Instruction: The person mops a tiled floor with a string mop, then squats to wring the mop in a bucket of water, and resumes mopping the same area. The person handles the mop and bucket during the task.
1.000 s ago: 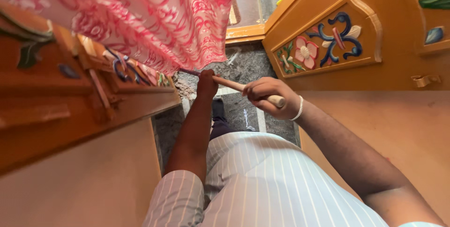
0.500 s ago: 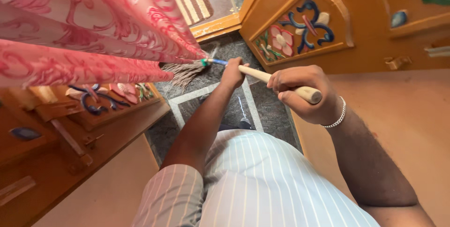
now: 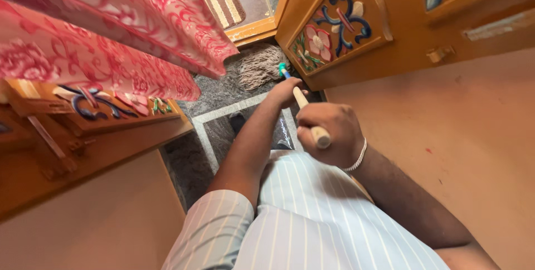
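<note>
pink patterned curtain (image 3: 100,36) at 10 o'clock. mop head (image 3: 262,66) lies on the grey floor (image 3: 217,94) at 12 o'clock, below a striped mat (image 3: 225,2). left hand (image 3: 283,93) closed round the mop handle (image 3: 301,98) (lower down); right hand (image 3: 329,134) clenched on its top end. carved door (image 3: 334,25) at 1 o'clock.

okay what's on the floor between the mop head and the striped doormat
In the head view, a raised orange wooden door sill crosses between the mop head and the striped doormat. A strip of grey stone floor also lies before the sill.
</note>
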